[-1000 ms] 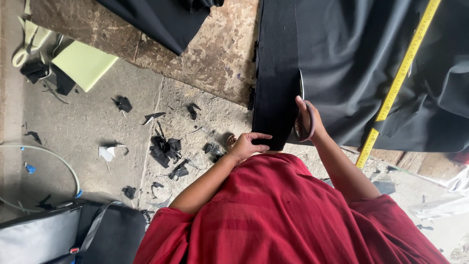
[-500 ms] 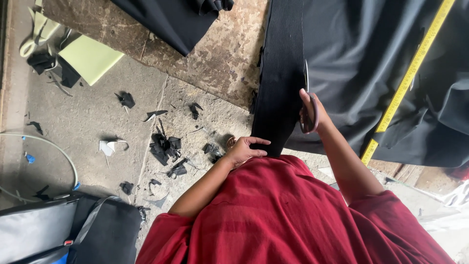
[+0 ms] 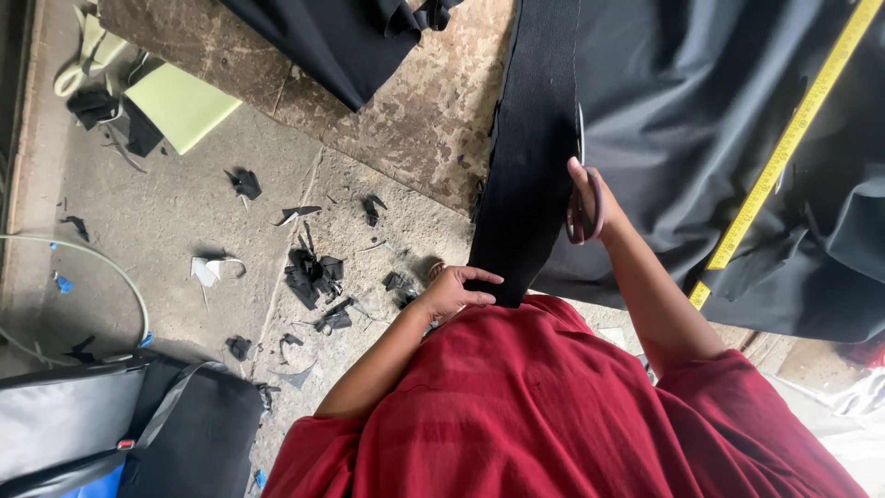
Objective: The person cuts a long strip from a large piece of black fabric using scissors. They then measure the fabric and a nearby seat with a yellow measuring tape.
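Observation:
A large black cloth (image 3: 701,138) lies spread over a worn worktable (image 3: 415,111). A long strip of black cloth (image 3: 530,166) hangs off its left edge down toward me. My right hand (image 3: 590,198) grips a pair of scissors (image 3: 581,184) with dark red handles, the blades pointing along the line between the strip and the rest of the cloth. My left hand (image 3: 456,290) holds the lower end of the strip, fingers resting on it. A yellow measuring tape (image 3: 784,148) lies diagonally across the cloth to the right of the scissors. My red shirt fills the bottom of the view.
Another black cloth piece (image 3: 341,37) hangs over the table's far edge. Black cloth scraps (image 3: 313,277) litter the concrete floor. A pale green sheet (image 3: 180,101) lies at upper left, a black bag (image 3: 175,433) at lower left, and a thin pale cable (image 3: 101,267) curves along the left.
My right hand with the scissors has moved further up along the cloth, lengthening the cut strip. My left hand stays at the strip's lower end.

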